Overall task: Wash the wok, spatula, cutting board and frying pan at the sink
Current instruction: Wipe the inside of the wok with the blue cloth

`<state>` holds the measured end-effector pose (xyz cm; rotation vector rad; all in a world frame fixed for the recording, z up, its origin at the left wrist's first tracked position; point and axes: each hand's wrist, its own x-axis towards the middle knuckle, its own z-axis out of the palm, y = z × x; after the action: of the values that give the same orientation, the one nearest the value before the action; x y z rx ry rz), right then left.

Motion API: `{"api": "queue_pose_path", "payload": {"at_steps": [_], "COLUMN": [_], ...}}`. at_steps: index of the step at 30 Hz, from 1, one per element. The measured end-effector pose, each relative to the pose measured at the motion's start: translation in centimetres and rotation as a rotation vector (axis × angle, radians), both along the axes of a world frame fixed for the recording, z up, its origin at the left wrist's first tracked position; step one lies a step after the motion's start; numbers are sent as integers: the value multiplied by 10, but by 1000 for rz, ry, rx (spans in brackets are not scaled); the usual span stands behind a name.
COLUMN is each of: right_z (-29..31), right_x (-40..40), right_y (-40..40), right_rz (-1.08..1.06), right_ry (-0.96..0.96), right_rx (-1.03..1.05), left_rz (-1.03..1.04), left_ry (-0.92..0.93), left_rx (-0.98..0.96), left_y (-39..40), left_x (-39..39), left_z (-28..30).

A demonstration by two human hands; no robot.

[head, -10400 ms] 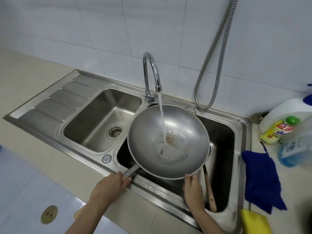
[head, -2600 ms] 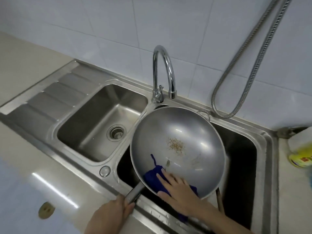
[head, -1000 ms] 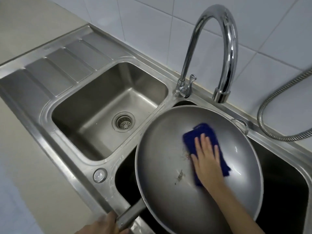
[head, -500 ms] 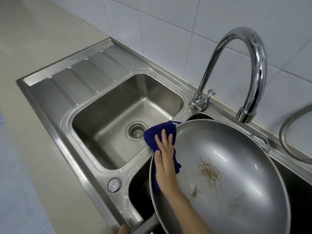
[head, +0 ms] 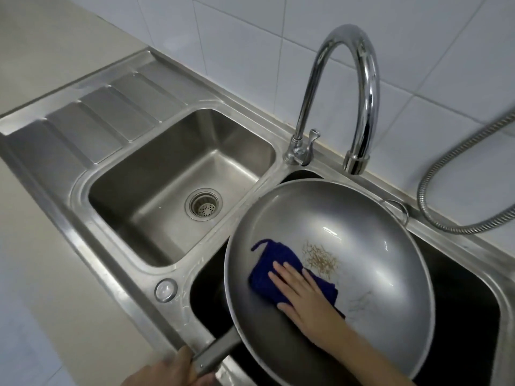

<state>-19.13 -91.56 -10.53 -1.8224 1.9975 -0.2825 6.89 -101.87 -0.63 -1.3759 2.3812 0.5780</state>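
No brand, label or writing can be read anywhere here. Your left hand (head: 167, 370) grips the wok's handle (head: 216, 355) at the bottom edge, fingers wrapped around it, and holds the wok (head: 362, 238) tilted over the right basin of the sink (head: 83, 151). Your right hand (head: 302, 292) lies flat inside the wok, fingers spread and pressing the blue cloth (head: 271, 267) against the lower left of the bowl. Half a second ago that hand and cloth were up at the wok's left rim; now they sit lower, just beside the brown residue (head: 320, 257) in the middle. The faucet (head: 356, 87) runs no water.
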Motion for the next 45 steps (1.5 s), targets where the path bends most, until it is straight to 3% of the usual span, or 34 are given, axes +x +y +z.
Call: {"api": "queue_pose_path", "payload": {"at_steps": [1,5,8,10,13,18,20,23,26,30,33,36,39,42,45], "right_z": [-11,-9,-5,-16,-22,38,58,60,40,21,11,-6,-8,10,33], "right_x": [-19,-105,-112,-88,-27,67,73,52,-3,-79,-79,-46,1,44,51], "right_y": [-2,-4,-2,-8,-17,-9,8,38,72,85,57,21,-13,-25,2], "right_rz": [-51,-395,-497,-515,-492,-344,-289,-98,20,-214,-333,-382,-355,-288,-220], "right_ry": [144,553,580,435,51,-585,-659,-542,-221,354,444,261,-57,-338,-498], "right_rx": [-11,-103,-135,-147,-192,-123,-51,89,208,162,72,-57,-145,-143,-38], "left_rz": [0,35,-40,-91,-158,-241,-268,-289,-317,-308,-312,-326,-335,-336,-328], "left_ry": [16,-206,-229,-196,-138,-44,-17,-23,-50,-80,-100,-128,-143,-125,-100], "left_rx": [-17,20,135,170,131,69,29,24,4,4,-6,-19,-22,-7,22], "left_y": [0,0,-10,-8,-8,-5,-4,-2,-2,2,2,2,2,1,-3], "left_x": [-2,-11,-8,-2,3,9,12,13,11,11,10,10,10,11,12], "left_z": [2,18,21,17,14,20,21,23,24,25,26,27,26,25,26]}}
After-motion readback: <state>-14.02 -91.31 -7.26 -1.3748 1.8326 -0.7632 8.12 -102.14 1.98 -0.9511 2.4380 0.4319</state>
